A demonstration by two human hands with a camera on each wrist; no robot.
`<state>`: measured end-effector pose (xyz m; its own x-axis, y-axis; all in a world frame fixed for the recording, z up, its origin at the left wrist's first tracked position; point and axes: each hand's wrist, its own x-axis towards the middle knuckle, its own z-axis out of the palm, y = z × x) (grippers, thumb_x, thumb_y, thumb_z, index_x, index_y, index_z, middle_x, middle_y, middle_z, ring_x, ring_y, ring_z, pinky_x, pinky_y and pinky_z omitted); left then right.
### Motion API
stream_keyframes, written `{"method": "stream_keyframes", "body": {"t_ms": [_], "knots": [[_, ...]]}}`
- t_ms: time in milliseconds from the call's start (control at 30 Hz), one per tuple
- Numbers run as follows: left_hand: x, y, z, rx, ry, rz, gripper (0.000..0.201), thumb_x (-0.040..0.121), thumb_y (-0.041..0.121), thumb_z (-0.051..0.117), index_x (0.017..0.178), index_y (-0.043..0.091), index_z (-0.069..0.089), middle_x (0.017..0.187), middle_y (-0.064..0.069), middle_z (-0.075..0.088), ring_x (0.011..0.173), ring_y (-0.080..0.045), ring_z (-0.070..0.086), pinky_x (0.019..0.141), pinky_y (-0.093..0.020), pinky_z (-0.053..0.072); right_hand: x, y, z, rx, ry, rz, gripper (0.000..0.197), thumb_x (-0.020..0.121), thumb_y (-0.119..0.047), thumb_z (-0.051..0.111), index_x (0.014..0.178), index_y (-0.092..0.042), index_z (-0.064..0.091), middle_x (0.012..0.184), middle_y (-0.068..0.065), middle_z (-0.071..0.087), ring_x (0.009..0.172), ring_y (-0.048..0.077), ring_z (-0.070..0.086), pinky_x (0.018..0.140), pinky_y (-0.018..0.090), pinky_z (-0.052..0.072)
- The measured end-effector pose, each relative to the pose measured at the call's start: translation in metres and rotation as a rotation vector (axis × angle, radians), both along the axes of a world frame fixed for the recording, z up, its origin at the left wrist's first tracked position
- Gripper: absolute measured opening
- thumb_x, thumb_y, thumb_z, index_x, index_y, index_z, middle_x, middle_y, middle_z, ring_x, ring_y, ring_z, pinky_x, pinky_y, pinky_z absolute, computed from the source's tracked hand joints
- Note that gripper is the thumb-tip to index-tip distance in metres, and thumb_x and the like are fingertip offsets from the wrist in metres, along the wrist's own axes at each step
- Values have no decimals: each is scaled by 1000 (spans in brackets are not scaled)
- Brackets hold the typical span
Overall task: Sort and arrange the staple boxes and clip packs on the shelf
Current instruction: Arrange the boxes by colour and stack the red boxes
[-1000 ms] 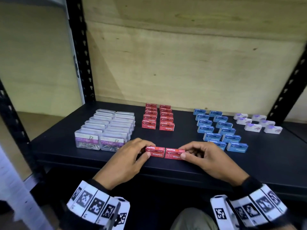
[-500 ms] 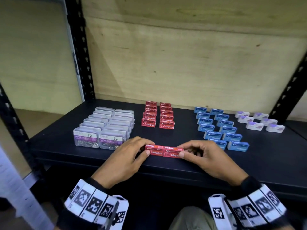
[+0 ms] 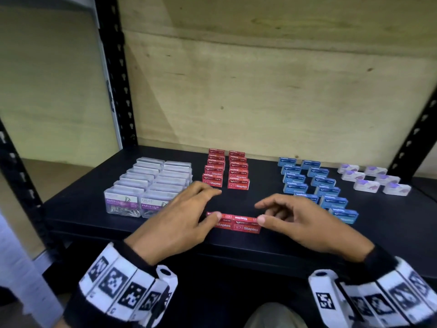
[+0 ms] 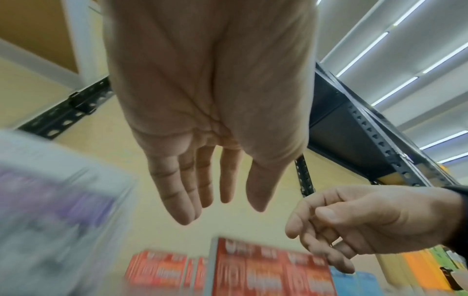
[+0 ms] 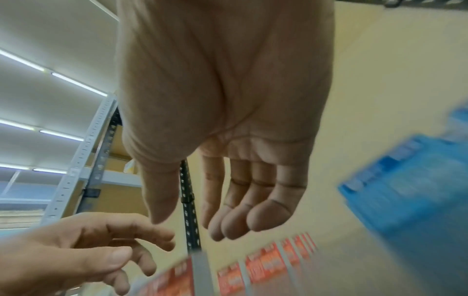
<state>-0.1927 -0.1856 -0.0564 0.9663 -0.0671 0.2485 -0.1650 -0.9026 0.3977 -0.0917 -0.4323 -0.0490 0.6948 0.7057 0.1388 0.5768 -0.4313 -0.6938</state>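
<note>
1. Head view shows my left hand (image 3: 179,221) and my right hand (image 3: 305,223) above the front edge of the black shelf (image 3: 390,233), with two red staple boxes (image 3: 236,224) between them.
2. These two boxes lie end to end, touching each other, close to the front edge and about in the middle of it.
3. My left fingers are loose and a little spread. The thumb tip lies at the left end of the pair; I cannot tell if it really presses there.
4. My right fingers are relaxed and slightly bent, holding nothing. The thumb tip is at the right end of the pair.
5. In the left wrist view my fingers (image 4: 177,192) hang almost straight above the blurred red boxes, and the palm is empty.
6. In the right wrist view it is the same: loose fingers (image 5: 253,210), nothing inside.
7. Behind the pair, toward the back edge, two columns of red staple boxes (image 3: 225,170) stand.
8. The clear paper clip packs (image 3: 146,183) stand in two columns toward the left edge.
9. The blue boxes (image 3: 314,183) run in two slanted columns toward the right, and the white and purple packs (image 3: 373,179) are near the back right corner.
</note>
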Motion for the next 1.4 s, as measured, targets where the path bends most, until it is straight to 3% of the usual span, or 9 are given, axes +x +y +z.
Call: {"method": "stream_keyframes", "body": {"t_ms": [167, 300, 533, 667, 800, 933, 1100, 1233, 1400], "knots": [[26, -2, 67, 247, 38, 11, 37, 95, 44, 55, 131, 35, 54, 128, 12, 53, 116, -9, 50, 100, -26, 39, 24, 16, 55, -244, -168, 39, 33, 83, -54, 67, 111, -37, 67, 91, -15, 70, 81, 0, 64, 76, 19, 52], [73, -1, 99, 382, 226, 4, 26, 91, 39, 62, 116, 32, 65, 112, 10, 64, 98, -11, 59, 91, -32, 49, 65, 48, 76, -390, -242, 33, 29, 84, -50, 71, 106, -32, 70, 97, -14, 70, 90, 4, 65, 85, 28, 53], [146, 12, 98, 520, 473, 105, 28, 81, 23, 77, 109, 25, 71, 103, 7, 69, 91, -12, 63, 87, -31, 53, 118, 85, 82, -706, -225, 52, 22, 83, -34, 77, 101, -21, 73, 90, -4, 72, 75, 11, 63, 80, 28, 50], [166, 19, 90, 550, 590, 107, 29, 79, 15, 78, 106, 21, 71, 89, 10, 65, 81, -9, 60, 66, -21, 46, 135, 98, 75, -814, -138, 89, 19, 81, -27, 79, 96, -16, 76, 75, -6, 73, 62, 8, 63, 84, 33, 54], [173, 20, 86, 589, 672, 75, 33, 76, 16, 82, 107, 20, 72, 80, 15, 63, 93, -13, 63, 85, -29, 50, 138, 108, 71, -850, -83, 119, 14, 87, -15, 74, 100, -12, 75, 60, -13, 70, 51, -1, 63, 63, 22, 50], [178, 21, 79, 653, 692, 39, 26, 77, 17, 80, 102, 14, 73, 90, 5, 70, 90, -17, 64, 81, -28, 49, 134, 117, 69, -906, -50, 184, 8, 90, -8, 69, 96, -13, 73, 50, -17, 65, 44, -6, 59, 45, 11, 45], [175, 19, 81, 674, 657, 29, 25, 81, 20, 78, 104, 15, 73, 95, 4, 68, 97, -18, 64, 79, -23, 49, 125, 119, 68, -902, -132, 159, 9, 85, -12, 76, 94, -10, 76, 55, -12, 65, 46, -4, 58, 59, 17, 51], [164, 16, 86, 596, 612, -12, 31, 82, 17, 77, 111, 8, 71, 107, -2, 70, 92, -15, 64, 54, -8, 41, 112, 110, 73, -877, -119, 132, 11, 85, -16, 75, 94, -12, 78, 70, -7, 72, 61, 4, 65, 78, 27, 56], [141, 8, 84, 590, 638, -27, 23, 79, 22, 80, 101, 18, 76, 101, 5, 72, 85, -7, 61, 59, -16, 46, 81, 92, 75, -881, -116, 138, 8, 84, -19, 76, 92, -16, 78, 75, -6, 73, 63, 5, 64, 69, 22, 53]]}}
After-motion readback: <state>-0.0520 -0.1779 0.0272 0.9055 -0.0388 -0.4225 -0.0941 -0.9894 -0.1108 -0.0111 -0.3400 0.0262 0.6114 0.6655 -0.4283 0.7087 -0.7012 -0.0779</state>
